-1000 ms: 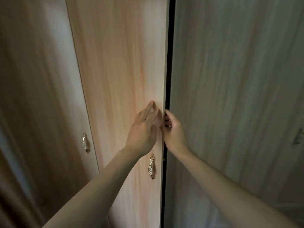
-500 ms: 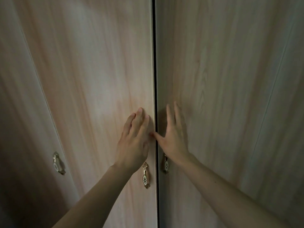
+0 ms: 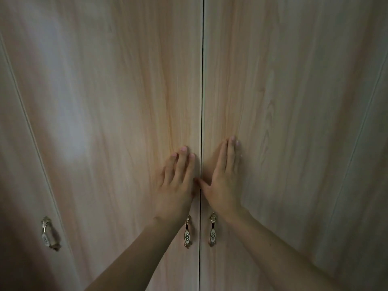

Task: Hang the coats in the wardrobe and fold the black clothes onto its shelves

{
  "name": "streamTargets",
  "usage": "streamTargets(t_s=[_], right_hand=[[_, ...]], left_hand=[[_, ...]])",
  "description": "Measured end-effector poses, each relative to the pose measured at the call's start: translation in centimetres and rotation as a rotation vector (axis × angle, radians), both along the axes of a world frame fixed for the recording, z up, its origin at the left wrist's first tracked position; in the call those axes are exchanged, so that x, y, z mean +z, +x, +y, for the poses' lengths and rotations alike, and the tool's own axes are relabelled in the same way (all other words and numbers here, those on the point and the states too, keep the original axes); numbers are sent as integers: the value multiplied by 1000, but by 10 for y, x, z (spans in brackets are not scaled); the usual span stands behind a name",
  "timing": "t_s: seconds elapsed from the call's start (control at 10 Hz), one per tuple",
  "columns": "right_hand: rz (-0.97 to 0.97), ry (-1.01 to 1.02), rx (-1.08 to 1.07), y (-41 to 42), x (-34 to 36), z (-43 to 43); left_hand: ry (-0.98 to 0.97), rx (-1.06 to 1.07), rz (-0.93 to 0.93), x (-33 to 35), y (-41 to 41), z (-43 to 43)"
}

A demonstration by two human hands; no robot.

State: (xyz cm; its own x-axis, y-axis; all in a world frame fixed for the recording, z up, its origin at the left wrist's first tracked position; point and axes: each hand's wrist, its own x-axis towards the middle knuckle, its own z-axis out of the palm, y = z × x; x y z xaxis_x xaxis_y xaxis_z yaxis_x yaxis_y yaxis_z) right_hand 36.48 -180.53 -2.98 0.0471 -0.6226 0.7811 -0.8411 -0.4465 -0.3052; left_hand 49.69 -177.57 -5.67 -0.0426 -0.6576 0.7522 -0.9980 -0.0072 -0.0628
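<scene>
Head view: the pale wood-grain wardrobe (image 3: 126,101) stands closed at centre frame; left hand (image 3: 176,190) and right hand (image 3: 223,185) press flat on its doors, fingers (image 3: 183,162) straight, gripping nothing.

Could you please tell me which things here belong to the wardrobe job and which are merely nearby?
Job: left hand flat on left door; right hand flat on right door.
Idle: left-door handle, right-door handle, far-left door, far-left handle.

Left hand (image 3: 175,185) and right hand (image 3: 223,181) press flat on 2 closed wardrobe doors (image 3: 126,101) — thumbs meeting at the seam.
</scene>
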Motion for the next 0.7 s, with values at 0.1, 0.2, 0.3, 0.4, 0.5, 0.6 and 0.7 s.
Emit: streamTargets(t_s=[0.1,0.2,0.3,0.4,0.5,0.6,0.7], right_hand=[[-12,-13,-41,6,-2,-5],[-8,-4,-47,8,-1,-5],[3,25,-49,7,3,1],[62,74,12,-8,13,13],[49,208,114,-31,22,32],[-43,336,176,-52,18,66],[-24,359,160,-76,7,104]], left_hand=[[-31,5,-10,-1,0,-8],[-36,19,-38,-1,2,-9],[-8,19,-32,0,3,-6],[34,-22,0,6,2,0],[145,-163,93,14,4,16],[258,-308,292,15,6,36],[358,-292,505,11,3,66]])
